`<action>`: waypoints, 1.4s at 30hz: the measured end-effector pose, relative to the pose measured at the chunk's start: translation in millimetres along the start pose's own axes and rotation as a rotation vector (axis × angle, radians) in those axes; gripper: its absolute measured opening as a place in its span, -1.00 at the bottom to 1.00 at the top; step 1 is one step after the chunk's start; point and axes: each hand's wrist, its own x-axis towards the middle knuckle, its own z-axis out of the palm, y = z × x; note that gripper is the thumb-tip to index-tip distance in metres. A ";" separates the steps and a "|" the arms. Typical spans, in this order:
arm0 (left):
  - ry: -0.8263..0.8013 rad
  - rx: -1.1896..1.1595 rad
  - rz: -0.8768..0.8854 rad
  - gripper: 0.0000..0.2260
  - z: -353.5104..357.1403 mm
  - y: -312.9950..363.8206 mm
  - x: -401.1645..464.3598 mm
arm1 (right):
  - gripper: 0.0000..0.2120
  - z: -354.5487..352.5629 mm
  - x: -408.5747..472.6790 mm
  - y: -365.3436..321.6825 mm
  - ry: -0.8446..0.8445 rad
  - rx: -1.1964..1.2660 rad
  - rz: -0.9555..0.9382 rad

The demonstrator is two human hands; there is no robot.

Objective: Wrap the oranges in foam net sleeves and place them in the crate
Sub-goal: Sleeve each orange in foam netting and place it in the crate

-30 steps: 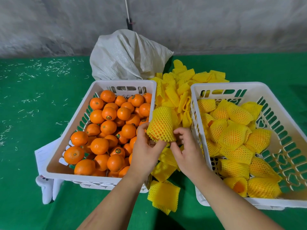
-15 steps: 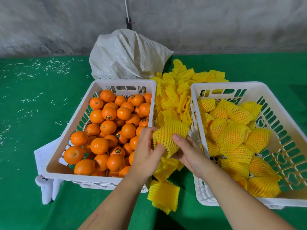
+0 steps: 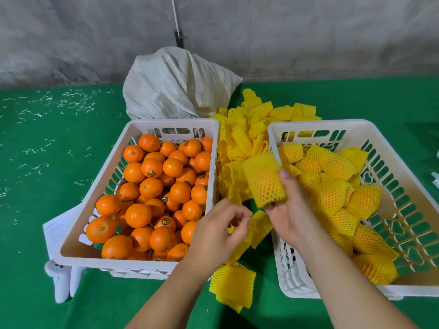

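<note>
- The right hand [image 3: 291, 210] carries a wrapped orange [image 3: 266, 180]; its grip pinches the lower end of the foam sleeve, thumb on the right side and fingers curled beneath, which keeps the net closed round the fruit during transfer.
- The wrapped orange sits in the air over the gap between the two crates, just beside the left rim of the right crate [image 3: 275, 129]. Judged from this position, placing it into that crate is the step in hand.
- The left hand [image 3: 218, 231] hovers near the right wall of the left crate [image 3: 133, 129]. Its grip is loosely curled and holds nothing visible; it appears free to fetch the next fruit.
- The left crate holds the bare oranges [image 3: 152, 186], so unwrapped stock stays on the left-hand side.
- The right crate already holds many wrapped oranges [image 3: 332, 195], piled mostly toward its left and near parts; bare floor remains at the right side.
- Loose foam net sleeves [image 3: 247, 136] lie piled between the crates, within reach of both hands. One flat sleeve [image 3: 231, 284] lies nearer, on the green desk [image 3: 47, 186].
- A white sack [image 3: 175, 84] stands at the far side, against the wall.
</note>
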 end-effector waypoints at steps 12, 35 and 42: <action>-0.694 0.506 -0.758 -0.18 -35.7 -79.4 18.6 | -0.49 -17.9 9.5 24.0 -0.053 -1.971 -0.611; 0.173 -0.239 -0.601 -0.63 -57.8 -39.7 11.3 | -0.54 -10.9 35.2 66.6 -0.503 -1.963 -0.177; 0.411 -0.766 -0.711 -0.61 -12.2 -16.3 5.4 | -0.53 4.6 31.3 81.6 -0.855 -2.043 0.253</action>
